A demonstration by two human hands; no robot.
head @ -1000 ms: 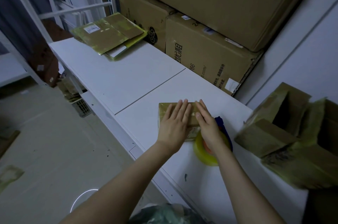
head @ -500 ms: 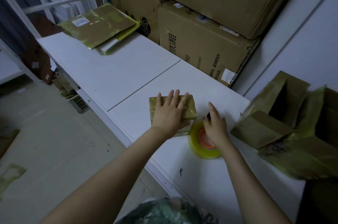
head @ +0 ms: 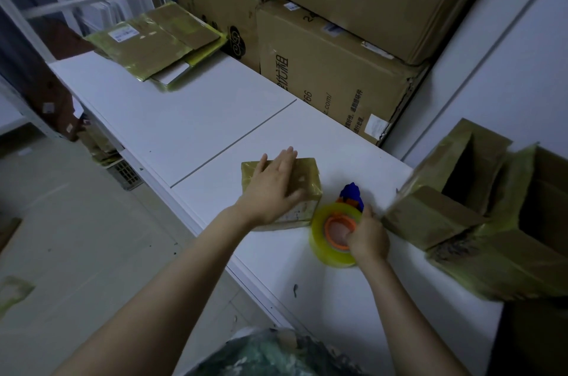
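Head view: I have the left hand (head: 273,188) flat, fingers straight, pressing on the taped parcel (head: 307,174). Just right of the parcel's near corner, my right hand (head: 367,237) grips the tape roll (head: 335,229), fingers curled through its hub.

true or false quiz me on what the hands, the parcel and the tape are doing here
1. The left hand lies flat on the small taped parcel. True.
2. The right hand holds scissors. False: it grips the tape roll.
3. The tape roll has an orange core. True.
4. The small taped parcel sits on the floor. False: it rests on the white table.
5. Flat parcels lie at the table's far end. True.
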